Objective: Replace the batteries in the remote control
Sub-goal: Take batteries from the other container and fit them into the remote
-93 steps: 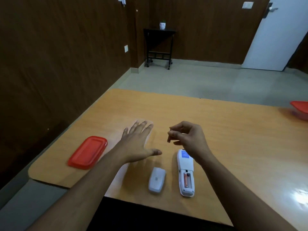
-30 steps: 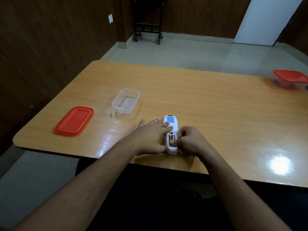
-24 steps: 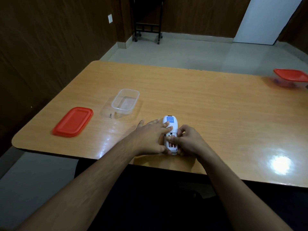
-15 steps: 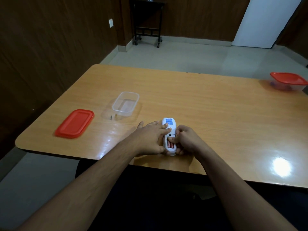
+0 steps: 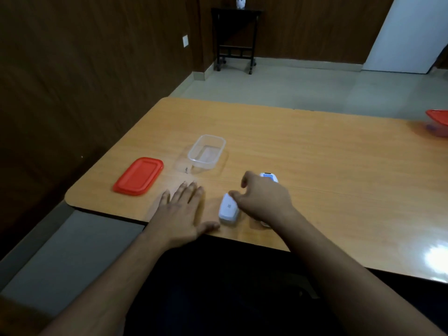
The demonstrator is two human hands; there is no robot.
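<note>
The white remote control (image 5: 268, 177) lies near the table's front edge, mostly hidden under my right hand (image 5: 263, 200); only its far end with a blue label shows. Its battery bay is covered by the hand. The white battery cover (image 5: 228, 210) lies flat just left of the remote. My right hand reaches across the remote with loosely curled fingers, the fingertips touching the cover's far end without lifting it. My left hand (image 5: 184, 210) lies flat and spread on the table, left of the cover, with its thumb by the cover's near end.
An empty clear plastic container (image 5: 206, 151) stands beyond my hands, with its red lid (image 5: 138, 176) lying to the left. A second container with a red lid (image 5: 439, 122) sits at the far right. The wooden table's (image 5: 327, 166) front edge runs just beneath my wrists.
Both hands have come off the remote's battery bay. My left hand slid left onto the bare table, uncovering the battery cover. My right hand shifted left over the remote towards the cover.
</note>
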